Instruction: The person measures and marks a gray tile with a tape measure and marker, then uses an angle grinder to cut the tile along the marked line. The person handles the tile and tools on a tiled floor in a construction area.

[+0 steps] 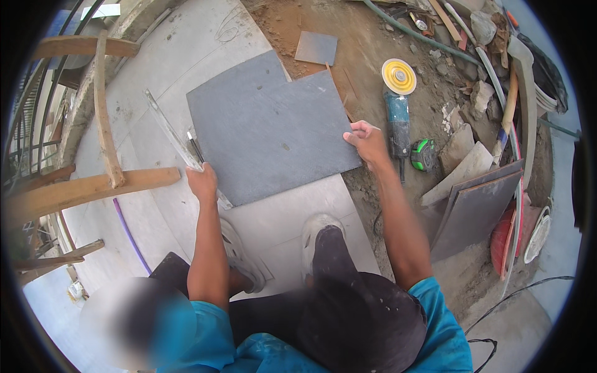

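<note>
A large dark grey tile [267,130] with a notch at its far edge lies in front of me over the paler floor tiles. My right hand [368,144] pinches its right edge, thumb on top and the other fingers partly hidden. Beside the tile's left edge, my left hand [203,181] is closed around a long, thin metal bar [168,128] smeared with pale dust. A slim dark pen-like stick [195,147] with a light tip pokes up by the same hand; whether the fingers hold it too, I cannot tell.
An angle grinder [398,118] with a yellow disc and a green-black tape measure [423,155] lie on the dirt at right. Beyond them are rubble and leaning tiles [476,211]. A small tile piece [316,48] lies at the far side. Wooden beams [93,194] jut in from the left.
</note>
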Demonstrator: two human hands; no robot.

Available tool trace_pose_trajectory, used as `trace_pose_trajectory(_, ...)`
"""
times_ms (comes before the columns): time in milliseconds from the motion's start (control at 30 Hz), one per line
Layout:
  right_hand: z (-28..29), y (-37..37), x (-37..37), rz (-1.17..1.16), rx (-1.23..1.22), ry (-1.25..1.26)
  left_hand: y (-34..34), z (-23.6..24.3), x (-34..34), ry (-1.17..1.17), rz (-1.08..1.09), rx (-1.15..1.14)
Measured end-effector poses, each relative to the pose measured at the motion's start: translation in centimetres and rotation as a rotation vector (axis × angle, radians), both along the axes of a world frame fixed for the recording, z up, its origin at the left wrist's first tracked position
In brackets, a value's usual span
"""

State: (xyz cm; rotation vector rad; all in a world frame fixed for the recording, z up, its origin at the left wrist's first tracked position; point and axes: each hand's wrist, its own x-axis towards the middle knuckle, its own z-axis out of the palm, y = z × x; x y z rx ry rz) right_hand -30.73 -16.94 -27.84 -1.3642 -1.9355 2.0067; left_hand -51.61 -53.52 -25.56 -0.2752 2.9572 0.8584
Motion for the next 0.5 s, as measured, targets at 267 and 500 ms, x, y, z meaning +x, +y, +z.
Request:
trace_pose_trajectory(267, 1.0, 0.2, 5.1, 0.070, 0.110, -0.108, -0.2, 1.3, 6.3, -0.045, -0.017, -0.030)
trace_pose_trajectory(500, 0.5, -1.1, 5.4, 0.119, 0.365, -0.190, -1.6, 0.8, 5.7, -0.093, -0.032, -0.008)
